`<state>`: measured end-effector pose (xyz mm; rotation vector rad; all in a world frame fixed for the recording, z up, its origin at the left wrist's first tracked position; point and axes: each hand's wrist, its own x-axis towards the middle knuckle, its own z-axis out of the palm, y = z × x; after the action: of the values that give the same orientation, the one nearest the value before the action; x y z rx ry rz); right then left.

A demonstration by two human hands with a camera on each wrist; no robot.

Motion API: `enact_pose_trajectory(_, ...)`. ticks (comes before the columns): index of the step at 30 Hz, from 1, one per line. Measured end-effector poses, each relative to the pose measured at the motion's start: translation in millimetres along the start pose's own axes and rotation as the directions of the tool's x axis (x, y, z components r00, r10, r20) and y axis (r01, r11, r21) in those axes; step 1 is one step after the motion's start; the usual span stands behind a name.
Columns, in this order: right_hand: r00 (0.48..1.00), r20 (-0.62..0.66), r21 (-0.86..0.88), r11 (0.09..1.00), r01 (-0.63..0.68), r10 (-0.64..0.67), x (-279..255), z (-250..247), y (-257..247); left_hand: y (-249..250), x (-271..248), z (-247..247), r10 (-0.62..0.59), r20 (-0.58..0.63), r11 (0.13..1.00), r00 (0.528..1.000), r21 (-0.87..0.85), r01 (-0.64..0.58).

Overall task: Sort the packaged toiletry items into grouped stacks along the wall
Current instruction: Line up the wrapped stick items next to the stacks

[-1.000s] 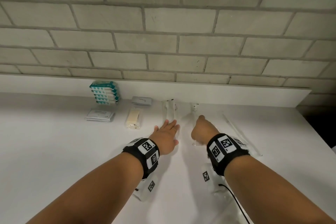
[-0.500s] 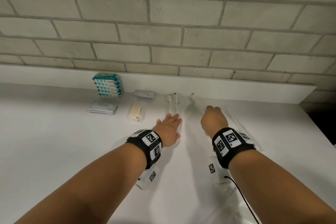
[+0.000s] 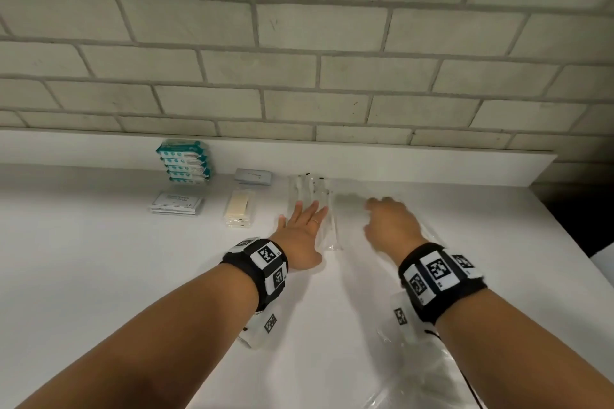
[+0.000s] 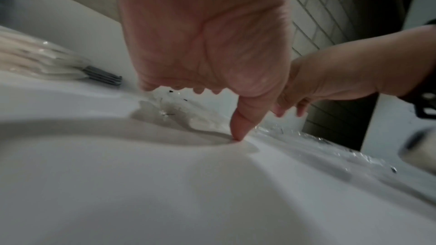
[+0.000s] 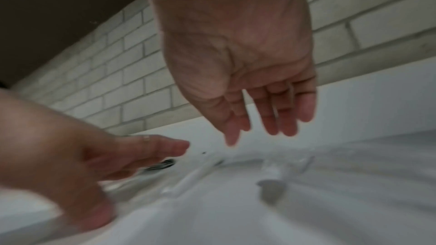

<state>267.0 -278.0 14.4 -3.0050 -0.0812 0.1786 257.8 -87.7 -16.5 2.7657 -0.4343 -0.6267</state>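
Observation:
A pile of clear-wrapped toothbrush packets (image 3: 312, 191) lies by the wall ledge. My left hand (image 3: 304, 226) lies flat on its near end with fingers straight, and the thumb tip touches the table (image 4: 235, 138). My right hand (image 3: 388, 221) hovers just right of the pile, blurred, with fingers loose and nothing in them; the right wrist view shows its palm (image 5: 235, 62) bare. Left of the pile sit a cream packet (image 3: 240, 207), a grey pouch (image 3: 253, 176), flat white sachets (image 3: 176, 203) and a stack of teal wipe packs (image 3: 184, 161).
Another long clear packet (image 3: 432, 232) lies on the white table (image 3: 83, 276) just beyond my right hand. Crinkled clear plastic (image 3: 415, 375) sits under my right forearm. The brick wall and white ledge (image 3: 432, 166) close the back; the table ends at the right in a dark gap (image 3: 581, 219).
My right hand moved forward and right toward the wall, then uncurled from a fist to loose fingers. The clear packets now lie together in one pile. My left hand stayed on them.

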Motion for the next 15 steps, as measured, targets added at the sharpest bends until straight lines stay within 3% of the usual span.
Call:
enact_pose_trajectory(2, 0.979, 0.079, -0.112, 0.977, -0.18, 0.189, 1.1, -7.9, 20.0, 4.5, 1.5, 2.0, 0.065, -0.022, 0.997, 0.998, 0.043, -0.064)
enact_pose_trajectory(4, 0.943, 0.218, -0.13, 0.965, -0.229, 0.253, 1.4, -7.2, 33.6, 9.0, 3.4, 6.6, 0.083, -0.016, 0.994, 0.996, 0.07, -0.082)
enact_pose_trajectory(7, 0.946, 0.306, -0.131, 0.989, -0.072, 0.11, 5.6, -6.5, 38.4, 11.6, 6.6, 11.9, 0.043, 0.051, 0.994, 0.998, 0.103, -0.048)
enact_pose_trajectory(9, 0.98, 0.18, -0.166, 0.98, 0.114, -0.083, 6.1, -15.5, 31.1, 11.1, 8.0, 11.6, 0.034, 0.063, 0.994, 0.997, 0.102, -0.041)
enact_pose_trajectory(11, 0.961, 0.015, -0.262, 0.926, 0.272, -0.278, 3.6, -23.0, 18.4, 11.3, 8.4, 10.5, 0.036, 0.06, 0.995, 0.998, 0.093, -0.042)
enact_pose_trajectory(12, 0.94, -0.009, -0.287, 0.902, 0.324, -0.341, 1.7, -23.4, 12.0, 11.7, 8.6, 10.3, 0.036, 0.06, 0.995, 0.998, 0.092, -0.042)
enact_pose_trajectory(15, 0.909, 0.122, -0.214, 0.884, 0.415, -0.398, -5.6, -8.0, 1.5, 13.0, 6.9, 10.1, 0.034, 0.057, 0.996, 0.998, 0.086, -0.038)
